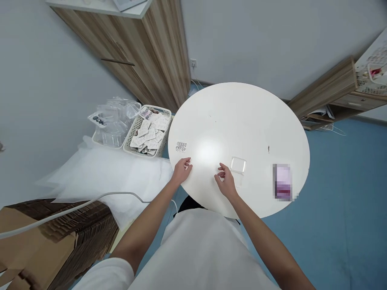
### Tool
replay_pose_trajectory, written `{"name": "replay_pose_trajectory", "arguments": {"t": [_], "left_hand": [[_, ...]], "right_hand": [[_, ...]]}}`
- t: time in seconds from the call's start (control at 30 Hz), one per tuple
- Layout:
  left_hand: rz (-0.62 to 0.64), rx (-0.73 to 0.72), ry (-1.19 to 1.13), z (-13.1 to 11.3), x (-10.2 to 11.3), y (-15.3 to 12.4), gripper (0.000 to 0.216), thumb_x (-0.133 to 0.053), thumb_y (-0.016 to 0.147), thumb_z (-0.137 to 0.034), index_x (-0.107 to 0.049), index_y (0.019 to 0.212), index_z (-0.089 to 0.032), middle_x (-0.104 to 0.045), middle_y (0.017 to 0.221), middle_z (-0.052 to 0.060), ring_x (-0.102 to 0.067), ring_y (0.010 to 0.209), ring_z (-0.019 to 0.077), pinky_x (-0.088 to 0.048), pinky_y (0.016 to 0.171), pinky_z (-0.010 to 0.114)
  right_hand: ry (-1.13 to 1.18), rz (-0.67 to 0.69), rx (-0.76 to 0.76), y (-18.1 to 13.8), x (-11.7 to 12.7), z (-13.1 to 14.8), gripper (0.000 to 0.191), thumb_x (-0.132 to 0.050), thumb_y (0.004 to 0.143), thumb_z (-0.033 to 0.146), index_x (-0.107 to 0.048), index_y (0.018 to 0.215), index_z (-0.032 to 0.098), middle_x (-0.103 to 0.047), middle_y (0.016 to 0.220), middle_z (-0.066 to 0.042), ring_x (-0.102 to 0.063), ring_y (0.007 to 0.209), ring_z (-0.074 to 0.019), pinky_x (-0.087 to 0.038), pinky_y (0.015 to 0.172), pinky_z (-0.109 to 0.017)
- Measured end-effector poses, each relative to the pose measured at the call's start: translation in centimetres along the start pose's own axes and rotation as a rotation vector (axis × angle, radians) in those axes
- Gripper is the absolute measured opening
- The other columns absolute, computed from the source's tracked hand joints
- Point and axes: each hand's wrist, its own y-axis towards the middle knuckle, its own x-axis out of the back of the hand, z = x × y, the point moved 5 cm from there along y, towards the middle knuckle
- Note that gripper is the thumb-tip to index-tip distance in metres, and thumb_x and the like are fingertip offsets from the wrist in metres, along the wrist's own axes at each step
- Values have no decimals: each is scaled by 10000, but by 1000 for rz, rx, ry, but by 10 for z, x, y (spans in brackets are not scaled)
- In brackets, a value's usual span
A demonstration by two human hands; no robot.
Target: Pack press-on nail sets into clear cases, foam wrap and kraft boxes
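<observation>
Over the near left edge of the round white table, my left hand is empty, its fingers loosely bent and apart. Just beyond it lies a small clear tray with several round, shiny pieces. My right hand hovers or rests at the near middle, fingers curled and apart, with nothing visible in it. Right beside that hand, a clear plastic box lies with its lid folded open toward me. Farther right is a blurred purple-and-white item. A small dark piece lies beyond it.
Left of the table stand a white basket of printed cards and another holding clear plastic packages. White sheeting, a grey cable and stacked flat cardboard lie nearer. A wooden cabinet stands behind.
</observation>
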Motion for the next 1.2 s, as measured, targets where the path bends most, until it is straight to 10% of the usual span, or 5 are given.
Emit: {"name": "replay_pose_trajectory", "arguments": {"t": [0.23, 0.57, 1.2], "left_hand": [[-12, -29, 253, 24, 62, 47, 531, -587, 694, -227, -432, 1198, -171, -472, 1079, 85, -529, 786, 155, -422, 775, 300], [241, 46, 503, 18, 73, 97, 738, -654, 649, -200, -289, 1291, -187, -454, 1095, 103, -508, 907, 207, -396, 750, 277], [232, -109, 273, 40, 68, 105, 588, -565, 673, -70, -395, 1224, -187, -487, 953, 27, -489, 597, 73, -440, 703, 262]], "right_hand": [[-141, 175, -53, 44, -73, 18, 525, -519, 706, 282, -381, 1212, 250, -497, 1058, -56, -519, 853, -170, -451, 754, -355], [-349, 182, -70, 117, -134, 48, 593, -565, 685, 219, -349, 1236, 228, -428, 1157, -72, -433, 1055, -215, -376, 880, -345], [-614, 166, -131, 135, -145, 57, 535, -510, 763, 195, -315, 1259, 246, -515, 1049, -54, -511, 881, -181, -397, 633, -274]]}}
